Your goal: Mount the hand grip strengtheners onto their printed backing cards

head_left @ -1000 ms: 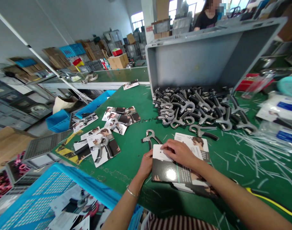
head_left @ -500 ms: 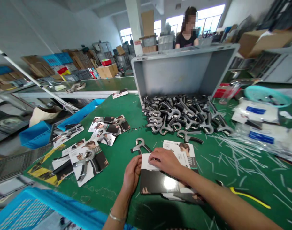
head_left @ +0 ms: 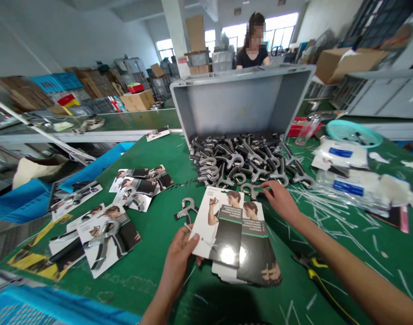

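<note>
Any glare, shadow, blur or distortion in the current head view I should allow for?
Head view: bright glare on the lower black part of the printed card in the left hand; far windows washed out; dark shadow on the green tabletop at bottom centre; wide-angle stretching toward the edges; background at far left looks soft.

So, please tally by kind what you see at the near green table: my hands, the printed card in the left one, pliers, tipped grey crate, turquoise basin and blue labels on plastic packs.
Left hand and right hand: 2
Printed card: 1
Pliers: 1
Grey crate: 1
Turquoise basin: 1
Blue labels: 2
Total: 8
</note>
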A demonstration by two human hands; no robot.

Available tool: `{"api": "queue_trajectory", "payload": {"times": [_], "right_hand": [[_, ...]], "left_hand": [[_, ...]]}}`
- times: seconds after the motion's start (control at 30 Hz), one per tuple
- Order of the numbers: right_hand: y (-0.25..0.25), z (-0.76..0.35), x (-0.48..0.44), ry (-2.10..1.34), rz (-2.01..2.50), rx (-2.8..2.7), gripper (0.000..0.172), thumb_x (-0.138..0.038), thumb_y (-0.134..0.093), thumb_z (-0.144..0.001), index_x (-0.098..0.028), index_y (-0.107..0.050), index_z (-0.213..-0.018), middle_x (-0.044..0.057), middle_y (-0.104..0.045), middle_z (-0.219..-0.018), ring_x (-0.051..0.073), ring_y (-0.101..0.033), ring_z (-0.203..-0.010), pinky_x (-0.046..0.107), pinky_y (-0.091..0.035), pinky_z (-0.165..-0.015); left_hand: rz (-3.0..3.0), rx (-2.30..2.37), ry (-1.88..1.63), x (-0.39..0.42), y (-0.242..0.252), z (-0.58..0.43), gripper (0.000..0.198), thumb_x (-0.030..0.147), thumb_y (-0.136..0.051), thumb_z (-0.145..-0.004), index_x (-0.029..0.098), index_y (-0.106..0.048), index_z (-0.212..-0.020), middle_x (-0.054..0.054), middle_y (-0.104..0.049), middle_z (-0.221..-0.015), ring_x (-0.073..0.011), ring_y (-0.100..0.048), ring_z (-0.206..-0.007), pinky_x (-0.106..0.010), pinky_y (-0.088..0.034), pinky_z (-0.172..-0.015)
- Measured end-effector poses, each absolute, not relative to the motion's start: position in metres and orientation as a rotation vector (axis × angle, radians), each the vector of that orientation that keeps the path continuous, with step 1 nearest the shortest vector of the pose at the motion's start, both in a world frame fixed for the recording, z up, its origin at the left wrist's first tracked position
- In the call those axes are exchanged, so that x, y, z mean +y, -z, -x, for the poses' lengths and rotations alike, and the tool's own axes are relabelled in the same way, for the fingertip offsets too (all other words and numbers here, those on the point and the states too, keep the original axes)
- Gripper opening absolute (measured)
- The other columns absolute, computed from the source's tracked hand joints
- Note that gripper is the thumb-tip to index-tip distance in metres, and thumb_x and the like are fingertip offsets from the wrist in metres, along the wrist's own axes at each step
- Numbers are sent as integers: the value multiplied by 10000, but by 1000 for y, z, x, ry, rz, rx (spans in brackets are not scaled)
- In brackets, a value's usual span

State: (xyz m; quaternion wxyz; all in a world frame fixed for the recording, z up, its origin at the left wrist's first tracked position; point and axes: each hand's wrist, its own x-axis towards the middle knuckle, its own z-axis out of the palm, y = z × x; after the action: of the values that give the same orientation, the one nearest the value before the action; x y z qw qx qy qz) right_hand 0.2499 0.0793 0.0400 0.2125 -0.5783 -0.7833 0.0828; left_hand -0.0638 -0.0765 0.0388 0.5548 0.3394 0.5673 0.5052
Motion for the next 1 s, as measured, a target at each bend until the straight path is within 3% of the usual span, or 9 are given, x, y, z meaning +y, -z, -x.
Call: {"api": "queue_trajectory", "payload": {"times": [0.1,0.17,0.33,0.53,0.63,0.7,0.83,1.0], "right_hand": [[-23,-275,122,-210,1686,-2305,225,-96,-540,-860,-125,-618,-1069,181,-617,-1129,286,-596,-1054,393,-430,-937],[-16,-278,140,-211,1704,-2399,214,-106,-589,-834,-134,-631,-1042,179,-618,-1124,277,-610,-1020,366,-443,-886],[-15,-288,147,-250,1682,-2568,40,-211,-625,-834,-173,-636,-843,126,-660,-967,243,-637,-866,314,-442,-728],[-49,-327,101,-242,1739,-2492,194,-358,-556,-872,-203,-551,-754,74,-645,-749,211,-597,-661,310,-395,-600],[-78,-314,58,-577,1789,-2215,283,-492,-507,-895,-225,-533,-806,12,-620,-657,162,-545,-491,286,-368,-491],[-95,-288,31,-883,1736,-2071,305,-535,-497,-896,-237,-522,-835,-26,-591,-613,131,-488,-402,264,-337,-424],[-108,-228,-8,-884,1495,-2168,228,-424,-545,-888,-229,-524,-772,-1,-612,-674,152,-546,-542,255,-377,-489],[-90,-200,-44,-706,1566,-2255,136,-317,-493,-919,-214,-566,-868,76,-677,-873,220,-637,-736,322,-466,-669]], "left_hand": [[-922,1330,-922,-94,-33,43,630,550,-646,-797,119,-515,-1237,33,-610,-502,-88,-417,-318,-176,-275,-326],[-972,1344,-863,-100,-32,31,664,556,-606,-820,117,-496,-1306,38,-600,-479,-89,-390,-309,-183,-242,-325],[-1221,1453,-719,-106,-40,21,620,468,-570,-873,157,-486,-1404,64,-554,-448,-129,-476,-371,-213,-339,-420],[-1425,1496,-509,-95,-58,56,583,498,-595,-859,158,-585,-1332,26,-618,-511,-156,-537,-473,-227,-353,-482],[-1411,1573,-754,-80,-73,69,521,466,-524,-915,160,-563,-1335,17,-637,-596,-136,-505,-482,-226,-394,-505],[-1449,1546,-972,-69,-81,66,472,416,-525,-928,183,-554,-1337,-23,-685,-775,-141,-574,-606,-236,-467,-612],[-1653,1361,-1154,-50,-81,45,513,304,-627,-882,266,-520,-1382,-74,-622,-1221,-180,-619,-969,-306,-465,-921],[-1805,1275,-1053,-43,-53,38,340,261,-627,-885,257,-652,-1224,-51,-667,-1046,-197,-602,-949,-321,-465,-886]]}}
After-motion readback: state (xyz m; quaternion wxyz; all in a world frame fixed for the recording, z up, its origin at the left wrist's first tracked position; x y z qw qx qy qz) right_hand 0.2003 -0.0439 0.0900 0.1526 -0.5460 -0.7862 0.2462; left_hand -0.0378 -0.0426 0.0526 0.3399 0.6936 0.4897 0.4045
